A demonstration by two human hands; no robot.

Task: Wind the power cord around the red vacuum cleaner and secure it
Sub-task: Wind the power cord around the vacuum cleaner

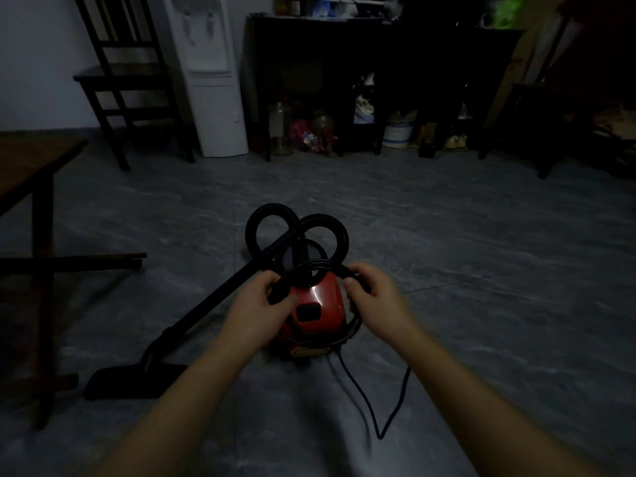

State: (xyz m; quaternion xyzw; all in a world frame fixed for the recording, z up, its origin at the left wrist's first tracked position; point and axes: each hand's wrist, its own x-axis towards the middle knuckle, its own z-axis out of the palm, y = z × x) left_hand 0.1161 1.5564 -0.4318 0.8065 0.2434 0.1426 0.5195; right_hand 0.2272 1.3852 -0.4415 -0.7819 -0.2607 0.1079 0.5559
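A small red vacuum cleaner (318,313) sits on the grey floor in the middle of the dim room. Several loops of black power cord (321,266) arch over its top and hang down its right side. My left hand (256,306) grips the cord loops at the vacuum's left. My right hand (370,292) grips the same loops at the right. A loose stretch of cord (392,407) trails on the floor toward me. The black hose (272,218) curls in two loops behind the body, and its wand runs left to the floor nozzle (130,380).
A dark wooden table (38,166) stands at the left. At the back are a dark chair (127,80), a white water dispenser (210,77) and a black shelf unit (378,80) with jars and clutter beneath. Grey floor (481,270) spreads to the right.
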